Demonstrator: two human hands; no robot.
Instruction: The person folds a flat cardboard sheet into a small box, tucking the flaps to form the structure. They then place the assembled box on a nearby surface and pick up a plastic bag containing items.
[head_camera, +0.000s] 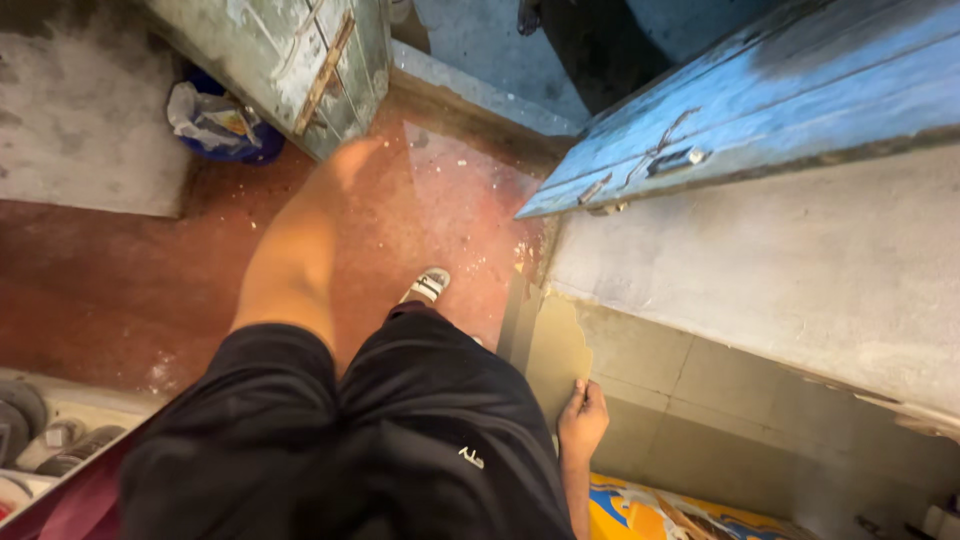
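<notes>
My right hand (583, 415) hangs beside my right thigh, fingers closed on the near edge of a thin tan sheet (553, 345) with a ragged edge, like cardboard or plywood. The sheet stands on edge along the base of the grey wall (760, 270). My legs in black shorts (400, 440) fill the lower middle. One bare leg (295, 250) is stepped forward, and a striped sandal (428, 285) shows on the other foot. My left hand is out of sight.
I stand on a red speckled floor (120, 290). A worn blue wooden door (760, 90) hangs open at upper right, a grey-green door (290, 60) at upper left. A blue bin with a plastic bag (215, 125) is behind it. Shoes on a rack (45, 440) lie lower left, a yellow package (650, 510) at the bottom.
</notes>
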